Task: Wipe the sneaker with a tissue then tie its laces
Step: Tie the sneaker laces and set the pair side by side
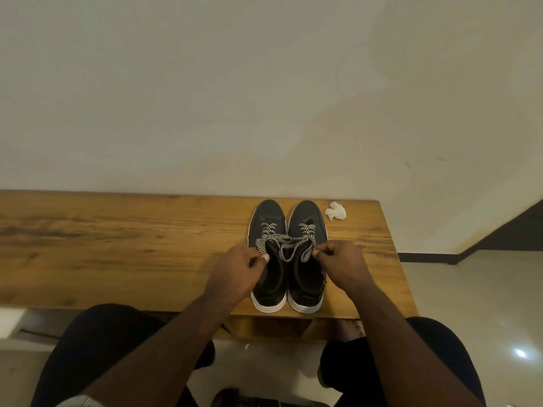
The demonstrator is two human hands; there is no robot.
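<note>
Wooden table [117, 245] runs along a plain pale wall [205, 83], with shiny floor tiles [470, 289] showing to its right and below. Nearest the camera, two dark-clad knees sit under the table's front edge, and two bare forearms reach forward over it. Two dark sneakers [289, 277] with white soles stand side by side at the table's right end, heels toward the person, toes toward the wall; both openings hold nothing visible. The left hand [239, 268] pinches a stretch of the black-and-white laces [289, 248] between curled fingers and thumb, above the left shoe. The right hand [342, 259] pinches another stretch the same way, above the right shoe. Between the two hands the laces cross and hang in loops. Farther back, one crumpled white tissue [335, 211] lies on the table near the right shoe's toe, apart from it.
</note>
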